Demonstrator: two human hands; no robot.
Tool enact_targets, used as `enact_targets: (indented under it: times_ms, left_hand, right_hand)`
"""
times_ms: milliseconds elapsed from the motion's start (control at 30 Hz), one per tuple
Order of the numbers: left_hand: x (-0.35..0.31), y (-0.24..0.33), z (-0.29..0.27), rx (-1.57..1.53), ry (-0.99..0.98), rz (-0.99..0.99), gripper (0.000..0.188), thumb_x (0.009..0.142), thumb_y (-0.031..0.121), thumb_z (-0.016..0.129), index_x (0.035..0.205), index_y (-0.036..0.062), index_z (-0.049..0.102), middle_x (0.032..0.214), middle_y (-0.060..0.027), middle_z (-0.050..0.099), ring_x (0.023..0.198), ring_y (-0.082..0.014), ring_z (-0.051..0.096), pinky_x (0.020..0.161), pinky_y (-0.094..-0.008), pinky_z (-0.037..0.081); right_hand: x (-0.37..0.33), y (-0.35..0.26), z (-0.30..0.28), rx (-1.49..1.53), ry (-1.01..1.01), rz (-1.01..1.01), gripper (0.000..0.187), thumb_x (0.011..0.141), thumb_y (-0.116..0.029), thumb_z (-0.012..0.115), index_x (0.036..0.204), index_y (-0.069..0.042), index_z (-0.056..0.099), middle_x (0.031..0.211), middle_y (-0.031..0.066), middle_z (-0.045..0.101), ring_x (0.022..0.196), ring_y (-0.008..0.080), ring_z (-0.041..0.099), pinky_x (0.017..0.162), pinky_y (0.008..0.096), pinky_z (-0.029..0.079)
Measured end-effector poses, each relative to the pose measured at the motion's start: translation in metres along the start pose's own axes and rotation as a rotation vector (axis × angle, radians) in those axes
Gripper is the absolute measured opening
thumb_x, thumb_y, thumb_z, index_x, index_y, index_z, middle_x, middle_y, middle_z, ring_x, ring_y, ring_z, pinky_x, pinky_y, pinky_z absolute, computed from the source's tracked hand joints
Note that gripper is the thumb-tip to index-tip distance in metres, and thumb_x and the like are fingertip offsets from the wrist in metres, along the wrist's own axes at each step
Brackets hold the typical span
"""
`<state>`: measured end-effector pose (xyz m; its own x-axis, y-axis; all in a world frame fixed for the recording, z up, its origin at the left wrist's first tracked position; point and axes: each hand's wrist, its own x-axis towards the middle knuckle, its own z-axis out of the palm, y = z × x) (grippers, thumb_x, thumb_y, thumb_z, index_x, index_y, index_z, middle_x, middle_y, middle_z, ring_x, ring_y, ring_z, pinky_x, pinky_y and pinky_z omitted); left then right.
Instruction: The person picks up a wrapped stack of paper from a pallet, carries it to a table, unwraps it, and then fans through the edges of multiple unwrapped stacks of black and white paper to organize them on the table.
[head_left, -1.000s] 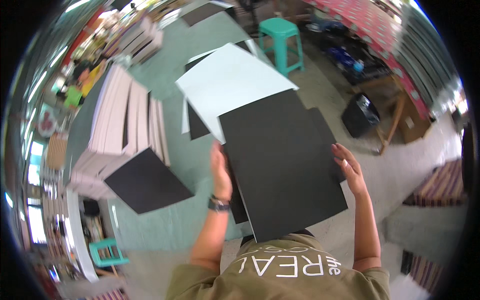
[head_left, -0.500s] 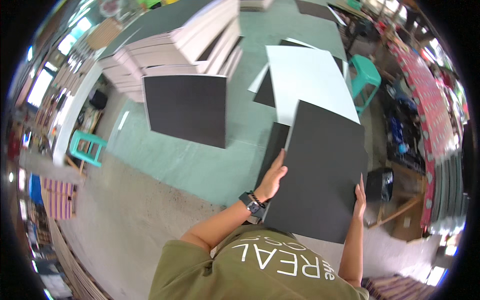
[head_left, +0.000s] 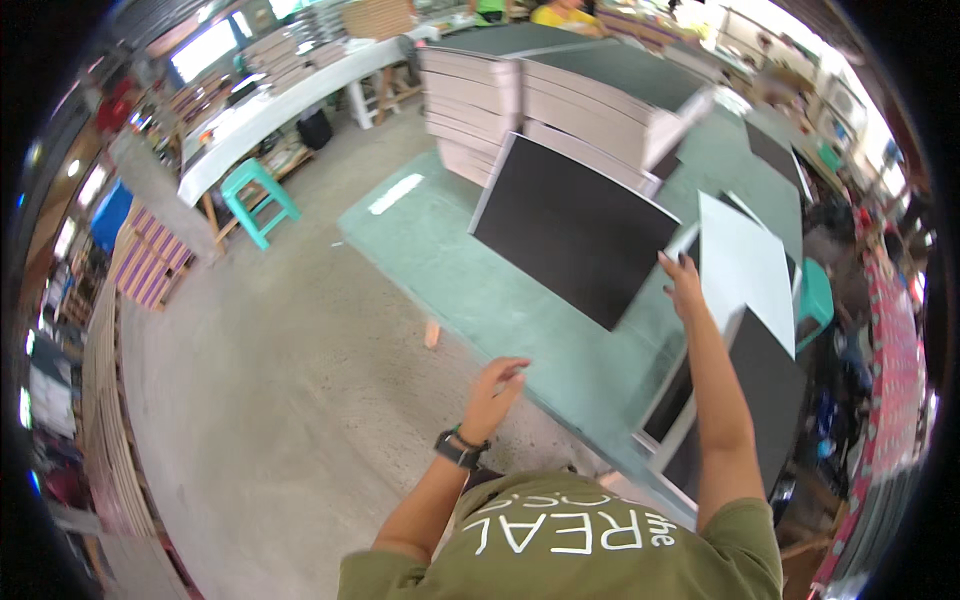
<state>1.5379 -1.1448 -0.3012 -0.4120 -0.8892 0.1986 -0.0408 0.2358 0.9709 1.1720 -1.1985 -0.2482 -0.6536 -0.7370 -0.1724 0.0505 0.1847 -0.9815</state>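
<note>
My left hand (head_left: 494, 396) hovers over the table's front edge, empty, with its fingers curved and apart. My right hand (head_left: 684, 284) reaches forward, fingers spread, beside the right end of a black board with pale edges (head_left: 570, 235). Whether the fingertips touch that board cannot be made out. The board stands tilted against the stacks behind it. Under my right forearm, another large black board (head_left: 752, 385) lies at the table's right end, over a further dark sheet. A white sheet (head_left: 745, 260) lies beyond it.
Tall stacks of pale-edged boards (head_left: 585, 100) stand on the green table (head_left: 440, 250). A teal stool (head_left: 258, 200) is on the floor at left, and another teal stool (head_left: 815, 300) is beyond the table's right side. A long white bench (head_left: 290, 90) runs along the far left.
Both hands have let go of the large black board, which now lies at the right. My right hand has moved forward toward the leaning board. The view has turned left.
</note>
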Motion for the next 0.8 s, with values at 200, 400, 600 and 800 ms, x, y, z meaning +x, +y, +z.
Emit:
enact_targets:
  times_ms: [200, 400, 600, 800]
  left_hand:
    - [-0.131, -0.067, -0.163, 0.138, 0.609, -0.317, 0.027, 0.080, 0.006, 0.056, 0.107, 0.0016, 0.061, 0.098, -0.0096, 0.065, 0.086, -0.0156, 0.061, 0.078, -0.0285, 0.048]
    - [-0.206, -0.116, -0.269, 0.252, 0.826, -0.473, 0.028, 0.078, 0.006, 0.058, 0.105, 0.0036, 0.061, 0.098, -0.0117, 0.065, 0.081, -0.0189, 0.062, 0.071, -0.0308, 0.049]
    - [-0.185, -0.115, -0.342, 0.332, 0.850, -0.421, 0.032, 0.074, 0.003, 0.060, 0.106, 0.0057, 0.061, 0.103, -0.0116, 0.063, 0.079, -0.0203, 0.062, 0.069, -0.0322, 0.050]
    - [-0.179, -0.131, -0.419, 0.365, 0.655, -0.477, 0.036, 0.075, 0.020, 0.062, 0.108, 0.0066, 0.058, 0.096, -0.0163, 0.061, 0.084, -0.0294, 0.061, 0.072, -0.0384, 0.049]
  right_hand:
    - [-0.058, 0.066, 0.059, 0.360, 0.210, -0.254, 0.055, 0.086, -0.015, 0.059, 0.130, 0.009, 0.036, 0.124, 0.0176, 0.049, 0.112, 0.0235, 0.048, 0.094, 0.0352, 0.037]
    - [-0.061, 0.186, 0.046, -0.004, 0.402, -0.030, 0.028, 0.085, -0.007, 0.056, 0.108, 0.011, 0.055, 0.104, 0.0169, 0.059, 0.089, 0.0230, 0.056, 0.079, 0.0344, 0.044]
    - [-0.039, 0.169, 0.055, -1.154, 0.492, 0.087, 0.043, 0.072, -0.025, 0.070, 0.104, 0.003, 0.059, 0.102, 0.0168, 0.061, 0.086, 0.0277, 0.060, 0.082, 0.0383, 0.046]
    - [0.030, 0.138, 0.174, -1.312, 0.737, -0.641, 0.062, 0.071, -0.049, 0.068, 0.111, -0.003, 0.057, 0.100, 0.0110, 0.062, 0.085, 0.0219, 0.062, 0.073, 0.0379, 0.051]
